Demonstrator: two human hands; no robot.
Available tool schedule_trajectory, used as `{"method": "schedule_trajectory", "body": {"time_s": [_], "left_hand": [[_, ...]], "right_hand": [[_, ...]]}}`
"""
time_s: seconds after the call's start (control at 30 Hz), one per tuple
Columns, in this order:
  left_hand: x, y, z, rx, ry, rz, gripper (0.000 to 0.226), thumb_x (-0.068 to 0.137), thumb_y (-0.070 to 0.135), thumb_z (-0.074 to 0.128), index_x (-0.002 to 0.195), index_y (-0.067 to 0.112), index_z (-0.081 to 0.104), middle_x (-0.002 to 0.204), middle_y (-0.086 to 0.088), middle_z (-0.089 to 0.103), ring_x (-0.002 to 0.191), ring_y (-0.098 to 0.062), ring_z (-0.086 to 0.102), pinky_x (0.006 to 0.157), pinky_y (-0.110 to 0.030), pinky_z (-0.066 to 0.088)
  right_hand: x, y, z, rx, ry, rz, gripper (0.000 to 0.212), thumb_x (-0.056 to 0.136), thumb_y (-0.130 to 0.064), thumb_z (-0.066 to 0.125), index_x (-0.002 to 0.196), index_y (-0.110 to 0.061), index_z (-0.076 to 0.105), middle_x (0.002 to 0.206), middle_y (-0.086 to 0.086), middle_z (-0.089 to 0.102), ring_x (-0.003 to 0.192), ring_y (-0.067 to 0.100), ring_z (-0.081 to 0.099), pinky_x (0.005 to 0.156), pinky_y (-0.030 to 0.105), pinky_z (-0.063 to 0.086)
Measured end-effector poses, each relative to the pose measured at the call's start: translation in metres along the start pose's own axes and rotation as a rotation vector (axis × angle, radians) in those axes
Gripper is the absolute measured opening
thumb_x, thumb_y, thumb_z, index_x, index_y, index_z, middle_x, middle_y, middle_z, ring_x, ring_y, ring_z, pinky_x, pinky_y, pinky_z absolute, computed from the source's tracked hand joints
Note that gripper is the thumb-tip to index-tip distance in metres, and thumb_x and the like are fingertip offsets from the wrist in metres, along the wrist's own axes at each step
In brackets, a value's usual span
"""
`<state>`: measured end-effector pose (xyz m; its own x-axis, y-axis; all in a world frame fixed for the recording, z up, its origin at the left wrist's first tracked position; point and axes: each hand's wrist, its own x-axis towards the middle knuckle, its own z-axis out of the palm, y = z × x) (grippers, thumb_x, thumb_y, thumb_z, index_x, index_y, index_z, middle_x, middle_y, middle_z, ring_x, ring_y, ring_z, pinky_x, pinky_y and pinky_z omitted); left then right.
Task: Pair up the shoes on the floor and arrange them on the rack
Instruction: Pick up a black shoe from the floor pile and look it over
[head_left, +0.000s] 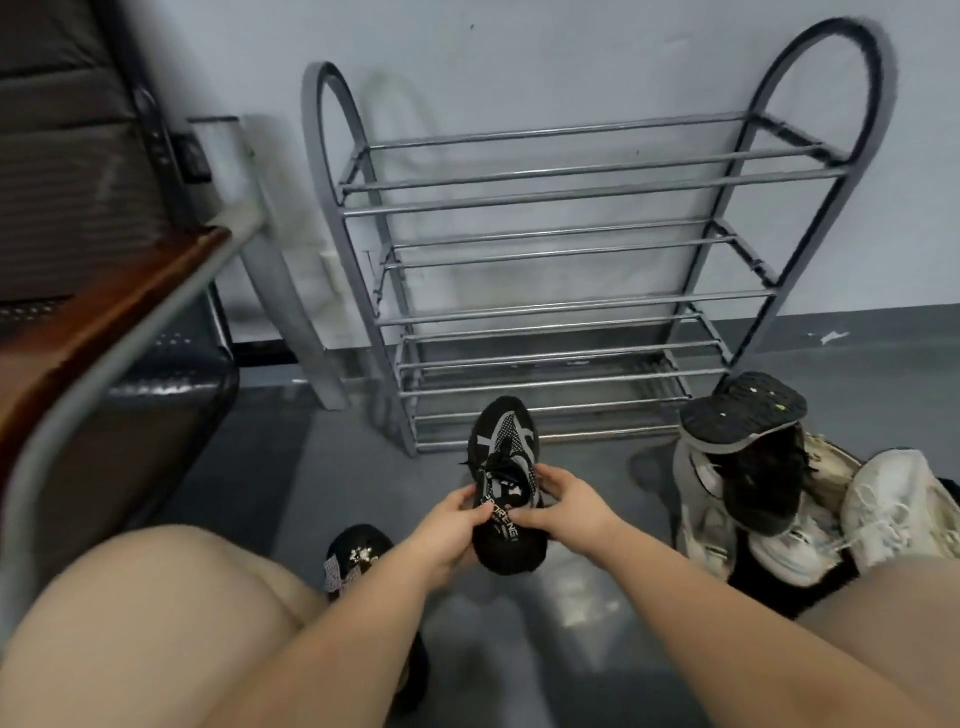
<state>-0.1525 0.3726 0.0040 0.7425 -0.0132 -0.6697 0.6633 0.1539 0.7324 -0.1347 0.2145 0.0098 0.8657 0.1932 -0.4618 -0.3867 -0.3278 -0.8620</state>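
I hold a black sneaker (503, 457) with grey stripes and white lettering in front of the grey metal shoe rack (540, 244), toe pointing at its lowest shelves. My left hand (445, 535) grips its left side near the heel and my right hand (563, 506) grips its right side at the collar. All the rack's shelves are bare. To the right lies a pile of shoes: a black sneaker (748, 415) turned sole-up on top, white sneakers (898, 514) beneath and beside it.
A black slipper with a sparkly bow (353, 558) is on the floor by my left knee. A wooden-edged table with metal frame (119, 322) and a dark chair stand at the left. The rack leans against a pale wall; the floor is grey.
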Motion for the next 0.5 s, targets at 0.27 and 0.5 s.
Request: {"method": "schedule_trajectory", "body": {"time_s": [0.27,0.5], "left_hand": [[0.039,-0.031,-0.014,0.051,0.069,-0.155,0.043,0.098,0.006,0.043,0.140,0.009,0.039,0.131,-0.018,0.056,0.116,-0.031,0.057,0.093,-0.042,0.049],[0.063,-0.045,-0.040,0.311,0.061,-0.240,0.038,0.100,0.012,0.040,0.137,0.014,0.042,0.133,-0.013,0.055,0.125,-0.029,0.050,0.094,-0.035,0.044]], "right_hand": [[0.036,0.029,0.019,-0.091,-0.083,0.100,0.081,0.077,-0.004,0.075,0.145,-0.005,0.031,0.145,0.010,0.044,0.134,0.022,0.043,0.108,0.040,0.041],[0.069,0.045,0.047,-0.180,-0.196,0.187,0.072,0.080,0.005,0.068,0.143,-0.001,0.034,0.139,0.012,0.050,0.129,0.023,0.049,0.104,0.028,0.041]]}}
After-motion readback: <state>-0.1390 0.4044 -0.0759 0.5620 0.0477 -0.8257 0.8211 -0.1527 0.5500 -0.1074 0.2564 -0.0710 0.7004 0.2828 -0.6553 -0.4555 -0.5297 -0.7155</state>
